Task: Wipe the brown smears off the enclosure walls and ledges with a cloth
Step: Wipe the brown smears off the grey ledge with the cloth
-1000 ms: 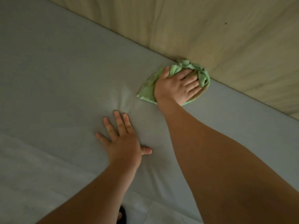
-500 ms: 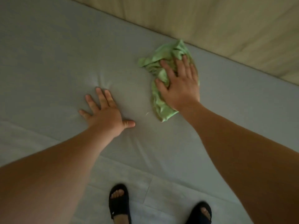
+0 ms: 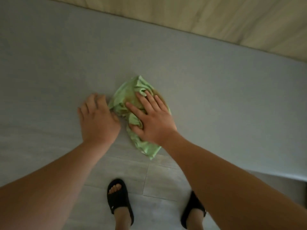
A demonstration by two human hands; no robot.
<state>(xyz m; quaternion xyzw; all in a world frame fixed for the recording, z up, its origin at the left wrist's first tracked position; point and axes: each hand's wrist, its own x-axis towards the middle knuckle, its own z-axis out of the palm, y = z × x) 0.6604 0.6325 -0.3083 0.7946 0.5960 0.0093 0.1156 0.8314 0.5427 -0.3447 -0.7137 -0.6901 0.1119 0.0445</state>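
Observation:
A crumpled green cloth (image 3: 146, 149) with brown stains lies on the grey ledge (image 3: 216, 97), close to its near edge. My right hand (image 3: 152, 120) lies flat on the cloth with its fingers spread and straight, pressing it down. My left hand (image 3: 98, 118) rests on the grey surface just left of the cloth, its thumb side touching the cloth's left edge. A faint brown mark shows on the surface by the cloth's upper right edge. The part of the cloth under my right palm is hidden.
A beige wood-grain wall (image 3: 216, 17) rises behind the ledge along the top. Below the ledge's near edge lies a grey tiled floor (image 3: 159, 183), where my feet stand in black sandals (image 3: 119, 196).
My right hand has dragged the cloth from the back wall toward the ledge's near edge. My left hand has slid right until it touches the cloth. The view has tilted down to the floor.

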